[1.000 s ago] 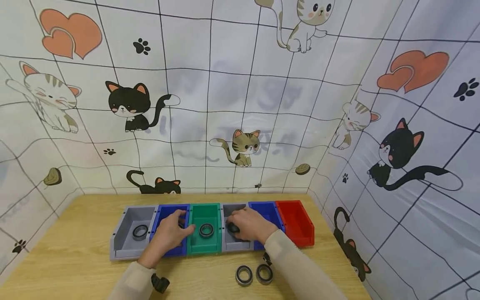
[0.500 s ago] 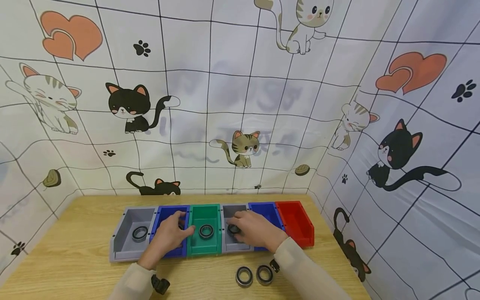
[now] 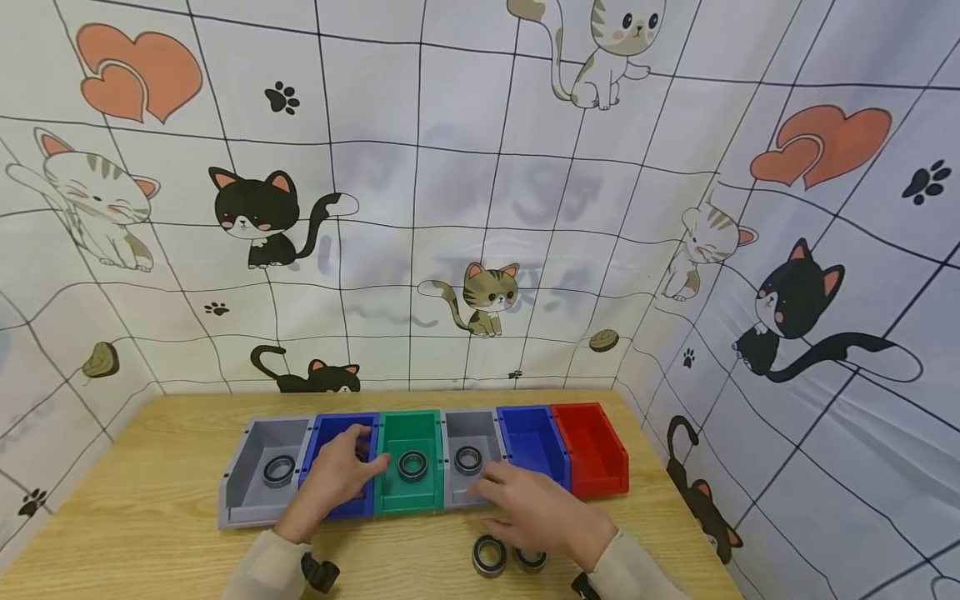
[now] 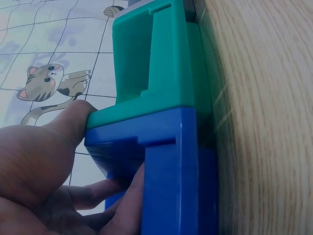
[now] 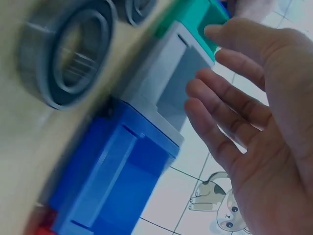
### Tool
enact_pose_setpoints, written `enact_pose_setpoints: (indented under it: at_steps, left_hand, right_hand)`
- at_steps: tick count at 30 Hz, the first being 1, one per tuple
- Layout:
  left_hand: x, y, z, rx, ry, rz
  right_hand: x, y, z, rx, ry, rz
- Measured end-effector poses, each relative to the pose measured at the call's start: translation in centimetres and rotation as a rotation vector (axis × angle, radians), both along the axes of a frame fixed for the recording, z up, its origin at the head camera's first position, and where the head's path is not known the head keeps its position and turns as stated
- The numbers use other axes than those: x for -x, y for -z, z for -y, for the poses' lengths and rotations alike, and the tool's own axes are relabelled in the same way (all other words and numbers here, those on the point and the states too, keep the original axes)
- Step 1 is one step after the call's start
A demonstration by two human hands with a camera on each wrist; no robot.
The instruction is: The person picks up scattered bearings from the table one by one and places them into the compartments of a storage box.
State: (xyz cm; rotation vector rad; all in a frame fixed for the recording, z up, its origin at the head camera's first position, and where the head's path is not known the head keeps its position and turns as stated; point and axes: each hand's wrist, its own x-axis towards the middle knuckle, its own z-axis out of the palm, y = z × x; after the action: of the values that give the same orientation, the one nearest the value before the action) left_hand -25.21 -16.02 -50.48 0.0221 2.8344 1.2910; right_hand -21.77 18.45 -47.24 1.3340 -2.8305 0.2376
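In the head view my left hand (image 3: 341,471) is over the left blue bin (image 3: 318,427), fingers loosely bent inside it. Its thumb lies across the edge shared with the green bin (image 3: 410,498). Something dark shows beneath those fingers, mostly hidden. My right hand (image 3: 543,510) hovers in front of the right grey bin (image 3: 480,425), fingers apart and holding nothing, as the right wrist view also shows. A ball bearing (image 3: 468,448) lies in that grey bin. Below the right hand, two bearings rest on the table: one bearing (image 3: 489,572) beside another bearing (image 3: 531,564), partly covered by the hand.
The bins stand side by side in a row. One bearing (image 3: 279,482) lies in the left grey bin (image 3: 258,510), another bearing (image 3: 412,477) in the green one. A right blue bin (image 3: 534,442) and a red bin (image 3: 592,446) end the row. Behind hangs a cat-print curtain (image 3: 390,192).
My right hand has let go of the bearing in the right grey bin and drawn back toward the loose bearings. The left hand has stayed in place.
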Motion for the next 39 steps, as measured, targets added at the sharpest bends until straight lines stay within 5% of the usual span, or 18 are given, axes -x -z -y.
enact_pose_setpoints:
  at_steps: [12,39]
  left_hand:
    - [-0.2,0.0,0.0,-0.046,-0.005,0.008]
    - [0.1,0.3,0.2,-0.042,-0.002,0.013]
  right_hand:
    - [-2.2,2.1,-0.8,-0.043,0.041,0.39]
    - [-1.7,3.7,-1.2,-0.03,-0.01,0.386]
